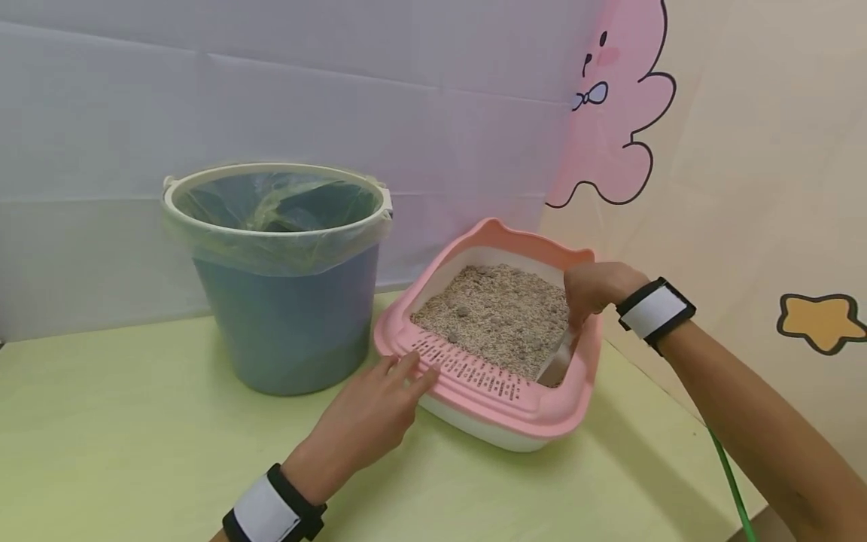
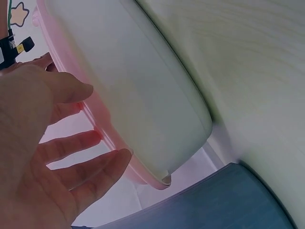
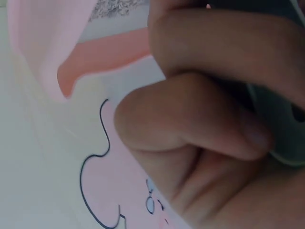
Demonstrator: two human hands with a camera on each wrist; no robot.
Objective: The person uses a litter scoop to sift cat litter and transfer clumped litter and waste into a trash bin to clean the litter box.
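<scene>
scoop (image 1: pixel 557 363) in r hand (image 1: pixel 594 290) fingers, litter-deep

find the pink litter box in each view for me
Head: litter box right of centre on the green table, beside the blue bucket.
Left wrist: its white base and pink rim seen from below, filling the upper centre, left hand at the rim.
Right wrist: a pink rim edge at upper left, blurred.
Shared landmark: the pink rim.
</scene>
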